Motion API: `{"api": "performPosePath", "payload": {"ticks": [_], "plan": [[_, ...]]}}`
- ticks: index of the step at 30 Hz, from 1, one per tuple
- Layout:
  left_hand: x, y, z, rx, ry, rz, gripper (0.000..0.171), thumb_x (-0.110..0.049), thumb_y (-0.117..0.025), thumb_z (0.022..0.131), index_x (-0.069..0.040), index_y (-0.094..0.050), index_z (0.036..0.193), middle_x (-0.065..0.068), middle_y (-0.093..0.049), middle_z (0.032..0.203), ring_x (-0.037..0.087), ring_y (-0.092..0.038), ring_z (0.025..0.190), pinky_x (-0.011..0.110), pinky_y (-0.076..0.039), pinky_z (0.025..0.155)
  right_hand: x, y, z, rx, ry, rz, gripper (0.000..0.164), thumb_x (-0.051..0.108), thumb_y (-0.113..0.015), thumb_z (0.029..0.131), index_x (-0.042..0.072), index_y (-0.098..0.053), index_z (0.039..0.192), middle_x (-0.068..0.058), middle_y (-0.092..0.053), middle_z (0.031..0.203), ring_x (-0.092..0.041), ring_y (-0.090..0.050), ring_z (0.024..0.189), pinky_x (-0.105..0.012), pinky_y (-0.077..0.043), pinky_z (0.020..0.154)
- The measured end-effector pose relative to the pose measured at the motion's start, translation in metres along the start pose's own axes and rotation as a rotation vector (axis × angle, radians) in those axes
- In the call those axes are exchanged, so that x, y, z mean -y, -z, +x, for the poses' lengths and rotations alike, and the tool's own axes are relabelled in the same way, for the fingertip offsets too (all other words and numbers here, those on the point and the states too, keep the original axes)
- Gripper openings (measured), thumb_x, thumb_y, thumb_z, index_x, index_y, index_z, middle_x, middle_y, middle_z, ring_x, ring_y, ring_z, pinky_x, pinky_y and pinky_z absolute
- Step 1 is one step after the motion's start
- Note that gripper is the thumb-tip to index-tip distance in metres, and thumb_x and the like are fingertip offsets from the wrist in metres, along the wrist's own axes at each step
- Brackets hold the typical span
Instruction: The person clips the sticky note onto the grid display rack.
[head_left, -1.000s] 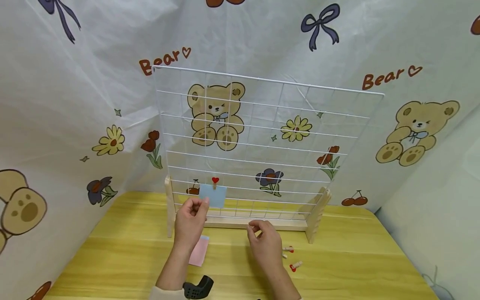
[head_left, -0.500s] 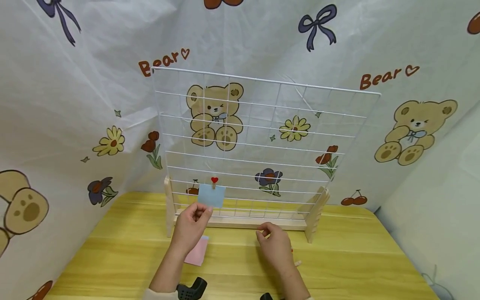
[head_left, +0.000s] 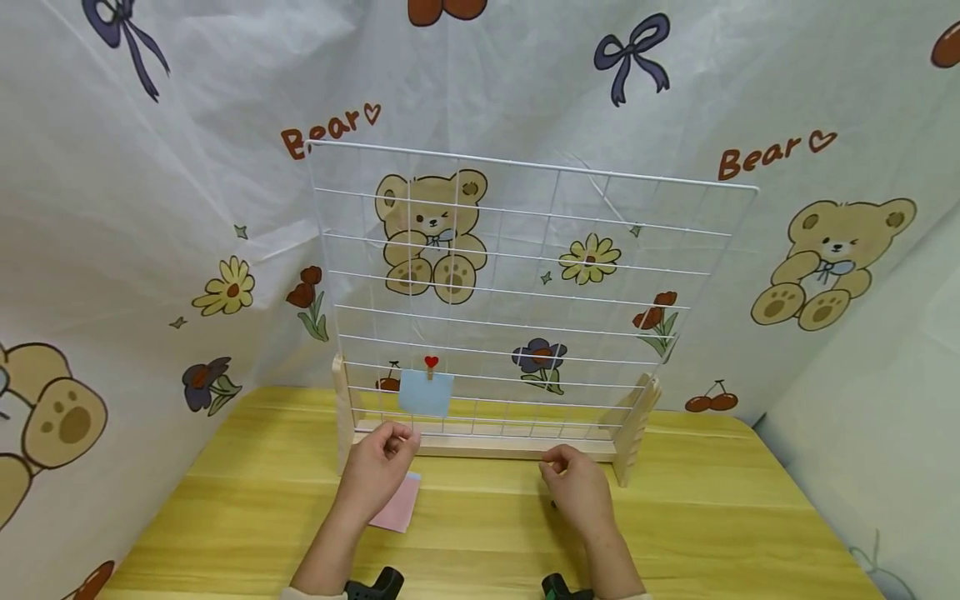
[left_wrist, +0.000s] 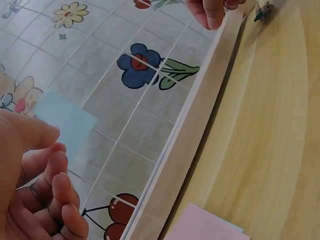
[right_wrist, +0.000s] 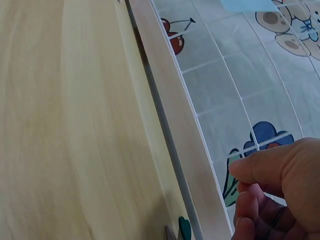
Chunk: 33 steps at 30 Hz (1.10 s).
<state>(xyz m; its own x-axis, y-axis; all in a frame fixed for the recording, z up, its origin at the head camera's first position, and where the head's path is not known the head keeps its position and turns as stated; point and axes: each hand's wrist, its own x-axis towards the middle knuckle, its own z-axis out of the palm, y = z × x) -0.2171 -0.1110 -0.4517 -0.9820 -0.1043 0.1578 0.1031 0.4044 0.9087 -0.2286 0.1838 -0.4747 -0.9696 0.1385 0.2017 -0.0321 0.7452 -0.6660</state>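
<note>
A light blue sticky note (head_left: 426, 396) hangs low on the white wire grid, under a small wooden clothespin (head_left: 431, 367) topped with a red heart. My left hand (head_left: 377, 465) is just below the note, fingers loosely curled with nothing in them. In the left wrist view the fingertips (left_wrist: 59, 167) overlap the edge of the note. My right hand (head_left: 579, 492) hovers before the right part of the wooden base (head_left: 487, 447), thumb and fingers bent and holding nothing visible. In the right wrist view a green heart clothespin (right_wrist: 184, 228) lies on the table below that hand.
Pink sticky notes (head_left: 397, 505), with a blue edge showing, lie on the yellow wood-grain table (head_left: 247, 500) beside my left hand. Wooden feet (head_left: 633, 429) hold up the grid. A bear-patterned cloth (head_left: 510, 83) hangs behind it.
My left hand has dropped down from the blue note. My right hand has moved to the right, now covering the red-heart clothespins on the table. The note stays hanging.
</note>
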Motion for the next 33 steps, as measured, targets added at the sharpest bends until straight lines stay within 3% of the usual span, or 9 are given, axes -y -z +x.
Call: {"api": "performPosePath", "payload": {"ticks": [8,11,15,18,21,27,33], "plan": [[0.007,0.001,-0.005,0.070,0.007,0.115,0.006,-0.025,-0.071,0.096,-0.020,-0.070,0.100,-0.002,-0.061,0.083,0.012,-0.052,0.066,0.025,-0.043,0.057,-0.009,0.008,0.003,0.008,-0.054,0.003,0.005,0.014,-0.073,0.091,0.012,-0.075,0.096,0.000,-0.063,0.079,-0.012,-0.051,0.063,-0.026,-0.040,0.057],[0.015,0.005,-0.009,0.097,-0.002,0.181,0.011,-0.023,-0.073,0.094,-0.016,-0.070,0.102,-0.003,-0.062,0.081,0.011,-0.053,0.066,0.025,-0.043,0.055,-0.012,0.011,0.004,0.012,-0.049,0.000,0.005,0.013,-0.073,0.092,0.011,-0.074,0.096,-0.001,-0.063,0.079,-0.013,-0.053,0.066,-0.028,-0.042,0.059],[0.028,0.014,-0.016,0.114,-0.015,0.328,0.020,-0.022,-0.081,0.087,-0.013,-0.070,0.101,-0.003,-0.060,0.081,0.011,-0.052,0.070,0.026,-0.043,0.060,-0.017,0.016,0.006,0.023,-0.057,-0.003,0.006,0.013,-0.072,0.092,0.009,-0.074,0.097,-0.002,-0.064,0.079,-0.014,-0.054,0.067,-0.028,-0.043,0.060],[0.035,0.022,-0.022,0.108,0.008,0.465,0.028,-0.028,-0.086,0.081,-0.013,-0.065,0.092,-0.001,-0.055,0.082,0.014,-0.049,0.071,0.029,-0.040,0.064,-0.019,0.020,0.006,0.025,-0.069,-0.017,0.006,0.012,-0.072,0.092,0.008,-0.074,0.097,-0.002,-0.064,0.078,-0.015,-0.054,0.067,-0.028,-0.042,0.060],[0.039,0.026,-0.025,0.106,0.057,0.539,0.042,-0.038,-0.088,0.077,-0.011,-0.058,0.088,0.003,-0.052,0.083,0.018,-0.048,0.072,0.032,-0.039,0.063,-0.020,0.023,0.005,0.027,-0.077,-0.033,0.007,0.012,-0.072,0.092,0.007,-0.074,0.097,-0.003,-0.062,0.077,-0.015,-0.053,0.066,-0.028,-0.041,0.058],[0.038,0.025,-0.027,0.104,0.120,0.595,0.066,-0.049,-0.091,0.069,-0.003,-0.057,0.101,0.010,-0.056,0.089,0.024,-0.056,0.075,0.039,-0.046,0.063,-0.020,0.025,0.004,0.033,-0.074,-0.032,0.008,0.013,-0.072,0.092,0.006,-0.072,0.097,-0.004,-0.060,0.076,-0.015,-0.051,0.061,-0.029,-0.039,0.052],[0.040,0.026,-0.027,0.120,0.123,0.603,0.068,-0.044,-0.092,0.070,-0.001,-0.056,0.108,0.012,-0.059,0.093,0.026,-0.059,0.079,0.044,-0.050,0.068,-0.019,0.022,0.005,0.034,-0.093,-0.033,0.008,0.013,-0.072,0.092,0.007,-0.072,0.096,-0.003,-0.059,0.075,-0.015,-0.050,0.059,-0.027,-0.040,0.051]]}}
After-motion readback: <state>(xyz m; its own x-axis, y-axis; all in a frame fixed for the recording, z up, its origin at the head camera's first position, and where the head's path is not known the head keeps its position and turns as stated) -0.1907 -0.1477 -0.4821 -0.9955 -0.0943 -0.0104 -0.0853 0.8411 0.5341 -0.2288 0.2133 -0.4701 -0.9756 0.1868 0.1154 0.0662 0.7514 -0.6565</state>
